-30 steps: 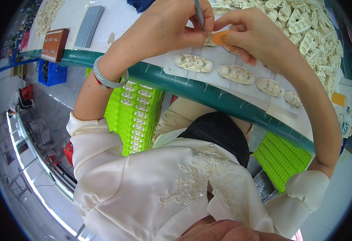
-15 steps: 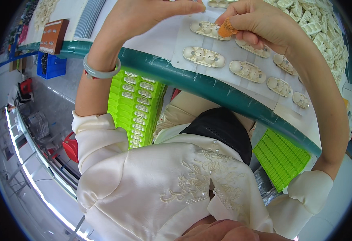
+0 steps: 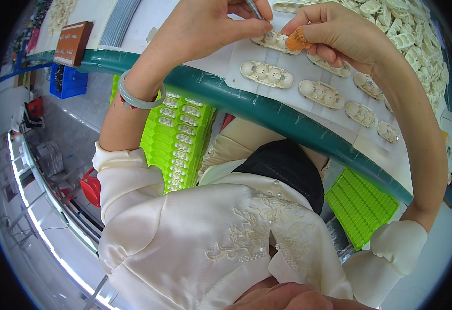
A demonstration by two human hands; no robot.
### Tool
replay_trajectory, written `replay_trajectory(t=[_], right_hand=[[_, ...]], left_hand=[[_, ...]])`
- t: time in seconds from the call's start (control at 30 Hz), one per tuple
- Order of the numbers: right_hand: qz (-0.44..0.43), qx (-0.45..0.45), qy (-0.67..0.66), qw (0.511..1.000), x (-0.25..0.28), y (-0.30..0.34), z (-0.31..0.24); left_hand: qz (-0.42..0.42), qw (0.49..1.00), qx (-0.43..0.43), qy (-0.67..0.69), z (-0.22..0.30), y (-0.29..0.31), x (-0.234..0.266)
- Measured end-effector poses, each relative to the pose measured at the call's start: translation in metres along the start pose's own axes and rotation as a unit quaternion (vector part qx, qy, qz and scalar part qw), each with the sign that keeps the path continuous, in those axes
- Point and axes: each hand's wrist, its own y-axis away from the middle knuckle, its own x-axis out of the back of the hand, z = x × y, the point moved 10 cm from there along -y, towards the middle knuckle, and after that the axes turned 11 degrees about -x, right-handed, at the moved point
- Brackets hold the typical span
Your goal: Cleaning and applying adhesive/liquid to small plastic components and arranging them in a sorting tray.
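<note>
My left hand (image 3: 210,31), a pale bangle on its wrist, is closed round a thin grey metal rod-like tool (image 3: 255,8). The tool's lower tip is hidden behind the fingers, right above a cream oval plastic case (image 3: 277,40) with round cups. My right hand (image 3: 334,33) pinches the right end of this case between finger and thumb. A knobbly orange cover (image 3: 298,40), which looks like a rubber finger cot, sits at the right thumb tip. Nearer me lie similar cases, among them one left case (image 3: 267,75) and one middle case (image 3: 322,94).
A heap of cream plastic parts (image 3: 406,41) fills the far right. The table has a padded green edge (image 3: 236,98). Bright green trays stand below it, one holding cases (image 3: 184,139), another at right (image 3: 362,206). A brown block (image 3: 73,43) and a blue bin (image 3: 68,81) are at left.
My left hand has come down and right to the held case, and the metal tool now shows in its fingers. My right hand keeps its pinch. The view has shifted slightly.
</note>
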Motion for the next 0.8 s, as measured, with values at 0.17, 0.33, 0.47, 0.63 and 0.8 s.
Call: replay_trajectory(t=[0.17,0.33,0.47,0.63,0.8], right_hand=[[-0.006,0.018,0.015,1.000,-0.004,0.010,-0.007],[0.013,0.010,0.035,0.999,-0.007,0.016,-0.012],[-0.067,0.070,0.042,0.994,-0.009,0.020,-0.017],[0.038,0.091,0.073,0.992,-0.008,0.025,-0.033],[-0.017,0.125,0.100,0.987,-0.011,0.014,-0.033]], left_hand=[[0.008,1.000,-0.012,0.009,0.006,0.000,0.000],[-0.004,0.990,-0.109,-0.086,0.019,-0.004,-0.003],[-0.016,0.986,-0.103,-0.128,0.029,-0.002,-0.005],[-0.011,0.984,-0.099,-0.145,0.028,0.001,-0.008],[0.000,0.982,-0.113,-0.150,0.026,0.001,-0.007]])
